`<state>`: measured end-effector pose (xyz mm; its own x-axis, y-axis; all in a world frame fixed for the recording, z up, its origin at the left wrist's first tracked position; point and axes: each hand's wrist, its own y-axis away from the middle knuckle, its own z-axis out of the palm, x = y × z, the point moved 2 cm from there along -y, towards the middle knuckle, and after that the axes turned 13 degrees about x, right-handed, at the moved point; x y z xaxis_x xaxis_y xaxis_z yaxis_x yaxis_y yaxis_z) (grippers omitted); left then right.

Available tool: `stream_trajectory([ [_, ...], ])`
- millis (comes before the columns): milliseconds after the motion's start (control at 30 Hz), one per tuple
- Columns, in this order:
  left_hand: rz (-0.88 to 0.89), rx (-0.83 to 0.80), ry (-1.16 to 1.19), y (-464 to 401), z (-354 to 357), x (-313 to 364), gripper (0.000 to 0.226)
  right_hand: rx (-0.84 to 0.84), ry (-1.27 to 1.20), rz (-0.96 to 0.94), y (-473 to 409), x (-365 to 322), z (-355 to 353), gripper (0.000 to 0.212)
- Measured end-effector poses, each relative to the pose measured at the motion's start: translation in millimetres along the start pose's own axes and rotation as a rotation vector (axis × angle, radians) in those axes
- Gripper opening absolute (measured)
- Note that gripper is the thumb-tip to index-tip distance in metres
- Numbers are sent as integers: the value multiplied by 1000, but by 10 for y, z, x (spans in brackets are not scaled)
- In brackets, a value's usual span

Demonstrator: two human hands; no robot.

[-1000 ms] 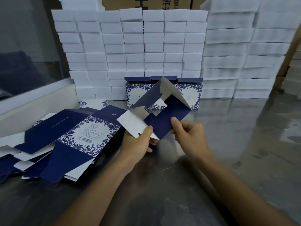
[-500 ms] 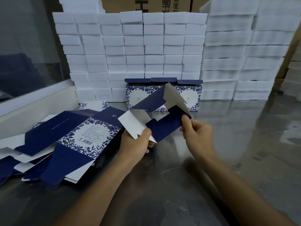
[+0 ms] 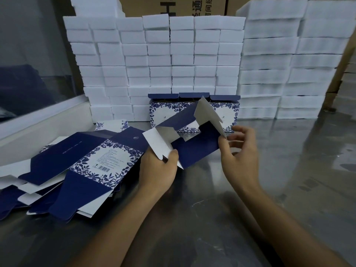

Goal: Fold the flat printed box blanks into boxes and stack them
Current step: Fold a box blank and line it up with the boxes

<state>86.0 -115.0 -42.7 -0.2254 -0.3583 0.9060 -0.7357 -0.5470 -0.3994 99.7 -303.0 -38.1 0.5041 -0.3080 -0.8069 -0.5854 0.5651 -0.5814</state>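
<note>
The half-folded box blank (image 3: 194,149) is held up over the bench (image 3: 289,170): left hand (image 3: 157,170) pinches its white flap, right hand (image 3: 238,151) pinches the far corner. Three folded boxes (image 3: 193,110) stand behind, flat blanks (image 3: 77,166) piled left, white foam blocks (image 3: 159,60) stacked behind.

"通" on brown carton (image 3: 192,5)

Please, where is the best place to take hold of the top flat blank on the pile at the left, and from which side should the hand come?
Probably the near dark-blue end flap of the top flat blank. It juts out past the sheets below toward the person, so fingers can slip under its free edge. Come from the near side, low over the metal table; its far end lies near the left hand.
</note>
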Motion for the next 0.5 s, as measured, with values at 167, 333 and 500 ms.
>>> stream_trajectory([
  [167,152,-52,144,34,-86,123,66,-104,-7,-177,90,-93,20,42],
  [333,175,-58,242,41,-115,187,77,-187,4,-210,110,-100,48,44],
  [500,272,58,208,32,-130,210,79,-253,-24,-184,108,-84,52,49],
])
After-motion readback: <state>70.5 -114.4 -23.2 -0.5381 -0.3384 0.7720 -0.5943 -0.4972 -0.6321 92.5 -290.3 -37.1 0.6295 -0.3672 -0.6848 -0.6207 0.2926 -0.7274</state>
